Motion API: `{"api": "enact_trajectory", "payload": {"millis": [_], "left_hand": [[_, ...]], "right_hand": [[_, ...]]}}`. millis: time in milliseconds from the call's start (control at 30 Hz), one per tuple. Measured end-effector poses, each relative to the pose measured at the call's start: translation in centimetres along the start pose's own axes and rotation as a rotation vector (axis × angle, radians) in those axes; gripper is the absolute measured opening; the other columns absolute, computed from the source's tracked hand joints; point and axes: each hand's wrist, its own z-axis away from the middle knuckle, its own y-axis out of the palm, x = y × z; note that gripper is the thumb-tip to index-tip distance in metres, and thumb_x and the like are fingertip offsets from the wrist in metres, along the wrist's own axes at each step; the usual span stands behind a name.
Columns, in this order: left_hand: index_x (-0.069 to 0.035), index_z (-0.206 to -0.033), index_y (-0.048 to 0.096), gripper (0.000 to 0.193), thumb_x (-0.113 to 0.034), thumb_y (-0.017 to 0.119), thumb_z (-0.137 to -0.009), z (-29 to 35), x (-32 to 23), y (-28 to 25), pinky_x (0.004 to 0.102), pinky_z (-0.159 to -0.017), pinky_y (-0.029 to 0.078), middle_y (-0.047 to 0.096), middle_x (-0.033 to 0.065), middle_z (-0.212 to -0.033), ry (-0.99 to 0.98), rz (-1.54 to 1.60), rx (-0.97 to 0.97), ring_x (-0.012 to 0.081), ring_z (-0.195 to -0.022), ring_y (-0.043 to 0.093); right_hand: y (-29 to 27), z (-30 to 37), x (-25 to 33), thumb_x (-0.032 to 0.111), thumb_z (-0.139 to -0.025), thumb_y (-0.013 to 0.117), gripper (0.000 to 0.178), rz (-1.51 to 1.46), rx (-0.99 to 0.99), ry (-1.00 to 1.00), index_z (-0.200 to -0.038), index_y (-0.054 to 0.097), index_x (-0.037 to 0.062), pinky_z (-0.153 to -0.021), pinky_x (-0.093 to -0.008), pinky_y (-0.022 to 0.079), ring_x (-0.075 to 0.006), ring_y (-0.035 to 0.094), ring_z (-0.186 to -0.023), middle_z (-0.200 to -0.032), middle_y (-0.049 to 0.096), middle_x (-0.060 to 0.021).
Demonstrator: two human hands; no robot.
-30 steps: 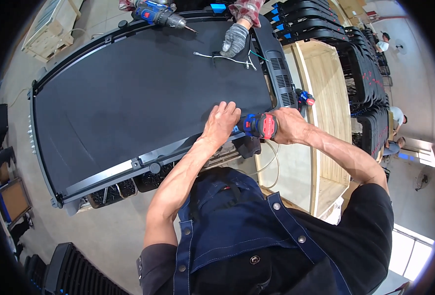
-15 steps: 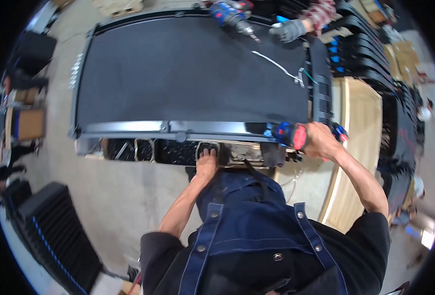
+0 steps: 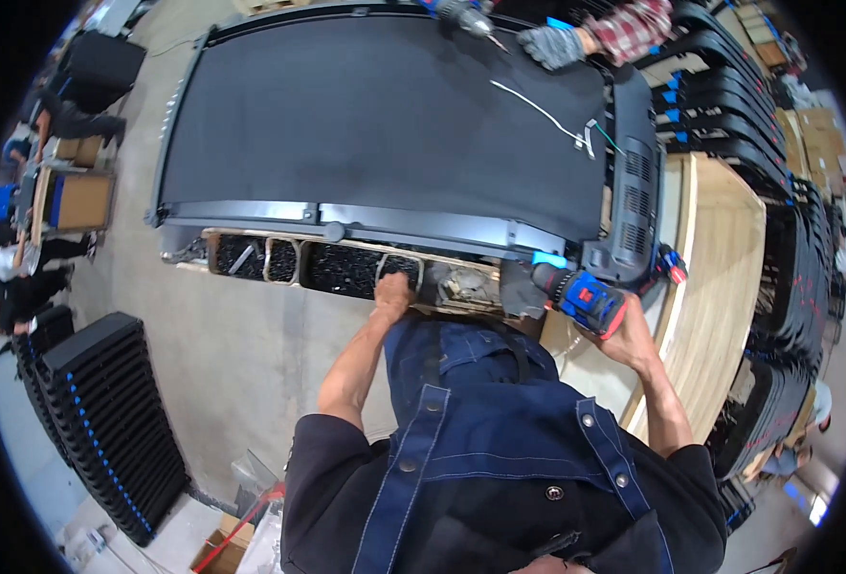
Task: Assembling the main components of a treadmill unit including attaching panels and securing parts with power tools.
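Note:
A treadmill (image 3: 375, 143) with a wide black belt lies in front of me. Along its near side runs a long wooden parts tray (image 3: 294, 284), its compartments full of small dark hardware, perhaps screws. My left hand (image 3: 394, 290) dips into a middle compartment with its fingers bunched; their tips and anything in them are hidden. At the treadmill's near right corner, my right hand (image 3: 629, 337) is wrapped round the handle of a blue and red cordless drill (image 3: 590, 304), whose front points left. A white cable (image 3: 538, 113) rests on the belt.
Across the treadmill, a co-worker's grey-gloved hand (image 3: 552, 46) rests near another cordless drill (image 3: 463, 17). A wooden crate (image 3: 720, 268) stands at the right, beside stacked black parts (image 3: 724, 105). More black parts (image 3: 112, 421) are stacked at the lower left.
My right hand has drawn the drill back toward me, away from the treadmill's rail. My left hand has sunk deeper into the compartment, its fingers now bunched. The whole view has shifted slightly.

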Motion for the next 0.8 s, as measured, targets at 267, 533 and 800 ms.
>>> {"api": "enact_trajectory", "payload": {"millis": [267, 533, 800], "left_hand": [[-0.001, -0.096, 0.074, 0.027, -0.022, 0.07, -0.079, 0.7, 0.8, -0.8, 0.0508, -0.084, 0.058, 0.073, 0.0266, -0.094, -0.105, 0.196, -0.108, 0.0438, -0.093, 0.071], [0.003, -0.127, 0.063, 0.036, -0.011, 0.072, -0.095, 4.8, -3.1, -4.6, 0.0315, -0.081, 0.06, 0.072, 0.0113, -0.105, -0.223, 1.767, 0.138, 0.0184, -0.088, 0.07], [-0.003, -0.113, 0.066, 0.016, -0.012, 0.065, -0.1, 10.4, -11.0, -10.6, 0.0333, -0.079, 0.063, 0.072, 0.0108, -0.099, -0.137, 2.225, 0.258, 0.0219, -0.089, 0.072]], "right_hand": [[4.4, 3.9, -5.9, 0.014, -0.075, 0.084, 0.043, -0.015, 0.047, 0.134, -0.112, 0.067, -0.0015, -0.08, -0.0372, 0.057, -0.0225, 0.07, -0.077, -0.089, 0.074, -0.0146], [6.0, 1.7, -3.4, 0.017, -0.077, 0.083, 0.05, -0.219, 0.1, 0.13, -0.12, 0.066, -0.0007, -0.089, -0.038, 0.055, -0.0218, 0.068, -0.09, -0.103, 0.073, -0.0146], [7.2, -0.2, -0.8, 0.013, -0.075, 0.082, 0.05, -0.381, 0.189, 0.015, -0.121, 0.066, -0.0002, -0.091, -0.036, 0.055, -0.0201, 0.067, -0.092, -0.104, 0.071, -0.0107]]}}
